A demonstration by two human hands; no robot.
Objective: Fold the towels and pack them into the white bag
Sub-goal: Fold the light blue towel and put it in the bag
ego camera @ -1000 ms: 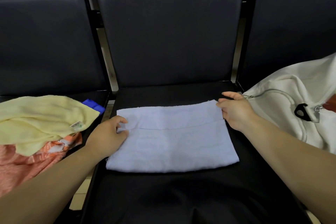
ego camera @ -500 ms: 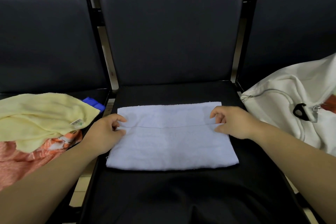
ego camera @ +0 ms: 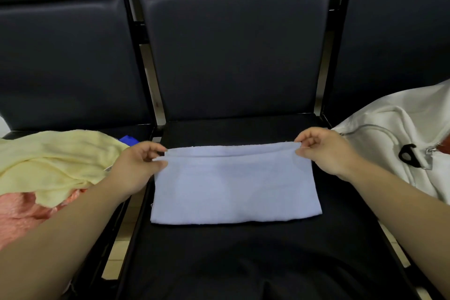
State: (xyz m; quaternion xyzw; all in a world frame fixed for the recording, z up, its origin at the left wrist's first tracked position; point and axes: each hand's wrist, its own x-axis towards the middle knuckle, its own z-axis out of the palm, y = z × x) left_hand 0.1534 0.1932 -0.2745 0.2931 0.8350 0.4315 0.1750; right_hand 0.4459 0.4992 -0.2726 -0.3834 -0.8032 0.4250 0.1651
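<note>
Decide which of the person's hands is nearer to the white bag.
Right. The right hand pinches the far right corner of the pale blue towel, just beside the white bag. The left hand pinches its far left corner, the towel's width farther off.

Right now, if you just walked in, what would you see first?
The pale blue towel lies folded in the middle of the black seat, with the left hand and right hand each pinching a far corner. A yellow towel is heaped over an orange towel on the seat to the left, and the white bag slumps on the right.
</note>
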